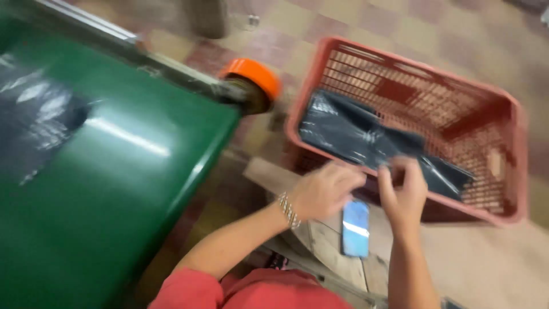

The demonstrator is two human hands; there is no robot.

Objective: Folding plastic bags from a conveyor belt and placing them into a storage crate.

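Observation:
A black plastic bag (354,134) lies inside a red slatted plastic basket (503,143) on the floor. At the basket's near rim, my right hand (403,191) pinches the bag's near edge. My left hand (326,191), with a beaded bracelet on the wrist, has its fingers curled and reaching toward the same edge, right next to the right hand. Blur hides whether the left hand holds anything. A phone (355,228) with a lit screen lies on a wooden board (320,240) just below both hands.
A wide green belt surface (114,189) fills the left side, with crumpled black plastic (34,126) on it. An orange-capped roller (254,83) sits at its far corner. The floor (366,23) is tiled.

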